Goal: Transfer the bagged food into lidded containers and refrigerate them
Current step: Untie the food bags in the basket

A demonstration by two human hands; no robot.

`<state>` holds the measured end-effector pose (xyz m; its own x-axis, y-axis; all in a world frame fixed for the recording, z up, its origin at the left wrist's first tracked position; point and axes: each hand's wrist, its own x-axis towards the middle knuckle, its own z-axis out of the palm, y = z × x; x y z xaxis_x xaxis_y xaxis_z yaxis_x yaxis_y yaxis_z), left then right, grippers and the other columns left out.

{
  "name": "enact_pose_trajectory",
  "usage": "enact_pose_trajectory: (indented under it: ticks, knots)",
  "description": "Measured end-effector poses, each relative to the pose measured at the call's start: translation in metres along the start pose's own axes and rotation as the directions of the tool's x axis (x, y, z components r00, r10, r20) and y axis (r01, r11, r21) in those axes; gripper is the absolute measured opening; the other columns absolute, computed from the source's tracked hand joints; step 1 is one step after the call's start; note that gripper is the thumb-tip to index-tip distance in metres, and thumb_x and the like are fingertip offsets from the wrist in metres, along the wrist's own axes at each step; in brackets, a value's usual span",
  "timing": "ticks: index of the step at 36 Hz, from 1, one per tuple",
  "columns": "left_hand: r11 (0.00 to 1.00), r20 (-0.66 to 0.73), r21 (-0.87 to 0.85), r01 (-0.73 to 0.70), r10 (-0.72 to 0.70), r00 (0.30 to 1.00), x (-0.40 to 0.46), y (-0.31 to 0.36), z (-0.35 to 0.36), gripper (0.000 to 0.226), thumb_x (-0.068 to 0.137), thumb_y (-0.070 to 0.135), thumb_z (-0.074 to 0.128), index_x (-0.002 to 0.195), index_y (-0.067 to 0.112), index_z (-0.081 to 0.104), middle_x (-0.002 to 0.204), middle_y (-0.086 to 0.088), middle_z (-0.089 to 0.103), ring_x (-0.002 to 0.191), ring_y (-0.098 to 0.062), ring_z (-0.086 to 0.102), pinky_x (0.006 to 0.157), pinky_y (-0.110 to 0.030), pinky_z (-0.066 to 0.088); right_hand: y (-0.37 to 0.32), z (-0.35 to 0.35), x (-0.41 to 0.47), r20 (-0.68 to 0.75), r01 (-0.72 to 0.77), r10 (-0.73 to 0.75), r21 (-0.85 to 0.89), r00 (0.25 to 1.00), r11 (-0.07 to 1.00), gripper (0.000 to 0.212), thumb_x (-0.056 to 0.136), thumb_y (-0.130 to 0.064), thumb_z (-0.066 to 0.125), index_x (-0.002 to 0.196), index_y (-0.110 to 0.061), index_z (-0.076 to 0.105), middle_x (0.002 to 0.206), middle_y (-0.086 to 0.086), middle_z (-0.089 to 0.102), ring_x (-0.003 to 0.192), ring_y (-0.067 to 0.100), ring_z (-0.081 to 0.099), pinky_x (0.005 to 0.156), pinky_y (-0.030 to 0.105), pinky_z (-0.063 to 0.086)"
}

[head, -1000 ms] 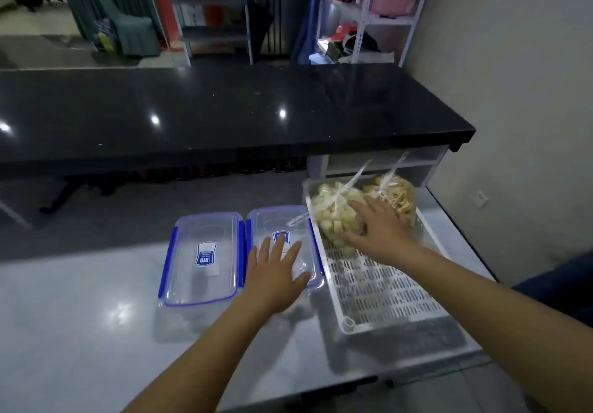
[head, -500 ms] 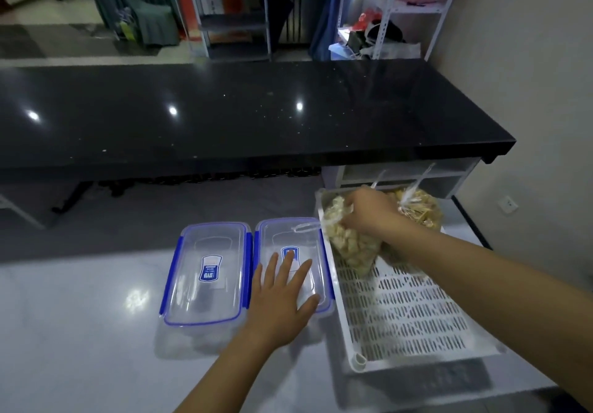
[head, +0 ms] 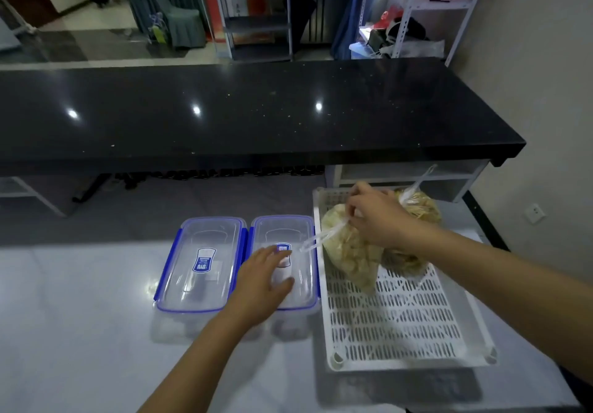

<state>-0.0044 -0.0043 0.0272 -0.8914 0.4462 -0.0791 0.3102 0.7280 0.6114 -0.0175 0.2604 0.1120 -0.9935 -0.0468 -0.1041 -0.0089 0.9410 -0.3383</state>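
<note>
- Right hand [head: 373, 217]: fingers pinch the knotted neck of the pale food bag [head: 349, 252], which hangs below them over the far end of the white slotted tray [head: 401, 326]. Risk: thin plastic may slip or tear.
- Second food bag [head: 420, 212]: just behind those fingers, in the tray; could snag and drag along.
- Left hand [head: 264, 279]: fingers flat, spread on the right lidded container [head: 285, 261]. Lid still on, so nothing can be poured yet.
- Left lidded container [head: 202, 265]: beside it on the tabletop [head: 70, 316], closed.
</note>
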Motion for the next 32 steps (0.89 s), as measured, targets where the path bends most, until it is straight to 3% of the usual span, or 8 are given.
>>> enact_pose_trajectory:
  ticks: [3, 7, 11, 13, 17, 21, 26, 32]
  knots:
    - [0.989, -0.072, -0.145, 0.008, -0.019, 0.997, 0.000, 0.009, -0.013, 0.048, 0.095, 0.018, 0.065, 0.141, 0.022, 0.053, 0.146, 0.008, 0.050, 0.136, -0.013, 0.043, 0.107, -0.019, 0.028, 0.010, -0.010, -0.021, 0.019, 0.089, -0.089, -0.002, 0.996, 0.996, 0.017, 0.092, -0.027, 0.062, 0.082, -0.039, 0.055, 0.113, -0.015, 0.044, 0.118, 0.014, 0.042, 0.114, 0.039, 0.022]
    - [0.965, -0.050, -0.263, -0.021, 0.008, 0.999, 0.002, 0.027, -0.021, 0.045, 0.095, 0.022, 0.065, 0.136, 0.036, 0.054, 0.138, 0.023, 0.051, 0.127, 0.003, 0.046, 0.095, -0.002, 0.029, 0.017, -0.029, -0.053, 0.047, 0.165, -0.167, 0.038, 0.985, 0.985, 0.013, 0.093, -0.030, 0.063, 0.086, -0.039, 0.057, 0.125, -0.016, 0.040, 0.122, 0.018, 0.038, 0.106, 0.038, 0.033]
    - [0.945, 0.023, -0.312, -0.095, 0.107, 0.994, 0.003, 0.048, -0.015, 0.051, 0.093, 0.031, 0.069, 0.136, 0.048, 0.050, 0.132, 0.040, 0.046, 0.124, 0.018, 0.042, 0.102, -0.012, 0.036, 0.018, -0.050, -0.076, 0.011, 0.299, -0.300, 0.046, 0.954, 0.953, 0.011, 0.091, -0.026, 0.067, 0.088, -0.035, 0.062, 0.131, -0.011, 0.044, 0.123, 0.010, 0.036, 0.103, 0.034, 0.029]
    - [0.941, 0.085, -0.303, -0.152, 0.186, 0.979, 0.001, 0.059, -0.007, 0.057, 0.092, 0.038, 0.070, 0.141, 0.049, 0.044, 0.140, 0.038, 0.043, 0.128, 0.021, 0.036, 0.105, -0.008, 0.033, 0.019, -0.055, -0.085, 0.033, 0.352, -0.351, -0.017, 0.936, 0.936, 0.007, 0.089, -0.030, 0.068, 0.089, -0.036, 0.066, 0.132, -0.012, 0.046, 0.118, 0.001, 0.031, 0.098, 0.030, 0.030]
    - [0.927, 0.249, -0.304, -0.218, 0.298, 0.922, -0.005, 0.078, 0.016, 0.070, 0.088, 0.040, 0.074, 0.147, 0.046, 0.037, 0.150, 0.029, 0.038, 0.135, 0.016, 0.032, 0.108, -0.003, 0.026, 0.024, -0.032, -0.106, 0.098, 0.379, -0.370, -0.108, 0.924, 0.919, 0.005, 0.088, -0.031, 0.071, 0.092, -0.034, 0.072, 0.132, -0.009, 0.051, 0.115, 0.010, 0.047, 0.090, 0.029, 0.041]
    - [0.929, 0.354, -0.199, -0.312, 0.365, 0.861, -0.017, 0.082, 0.043, 0.063, 0.088, 0.034, 0.073, 0.144, 0.037, 0.044, 0.147, 0.015, 0.046, 0.134, 0.001, 0.040, 0.114, -0.021, 0.031, 0.033, 0.016, -0.142, 0.170, 0.287, -0.281, -0.008, 0.945, 0.958, 0.014, 0.091, -0.030, 0.066, 0.103, -0.028, 0.073, 0.129, -0.007, 0.055, 0.107, 0.014, 0.056, 0.083, 0.027, 0.049]
    - [0.931, 0.311, -0.203, -0.305, 0.356, 0.881, -0.028, 0.080, 0.052, 0.063, 0.090, 0.032, 0.072, 0.141, 0.048, 0.039, 0.149, 0.019, 0.041, 0.140, 0.002, 0.033, 0.115, -0.013, 0.023, 0.057, 0.043, -0.186, -0.014, 0.030, -0.026, 0.365, 1.000, 0.930, 0.032, 0.091, -0.019, 0.070, 0.119, -0.035, 0.066, 0.135, -0.016, 0.052, 0.119, 0.001, 0.052, 0.098, 0.021, 0.046]
    - [0.951, 0.220, -0.208, -0.229, 0.274, 0.936, -0.029, 0.090, 0.044, 0.051, 0.092, 0.034, 0.070, 0.139, 0.038, 0.052, 0.138, 0.024, 0.052, 0.129, 0.006, 0.045, 0.104, -0.005, 0.029, 0.060, 0.050, -0.206, -0.173, -0.103, 0.244, 0.577, 0.954, 0.810, 0.030, 0.088, -0.018, 0.075, 0.115, -0.032, 0.070, 0.125, -0.022, 0.059, 0.119, -0.008, 0.052, 0.100, 0.012, 0.041]
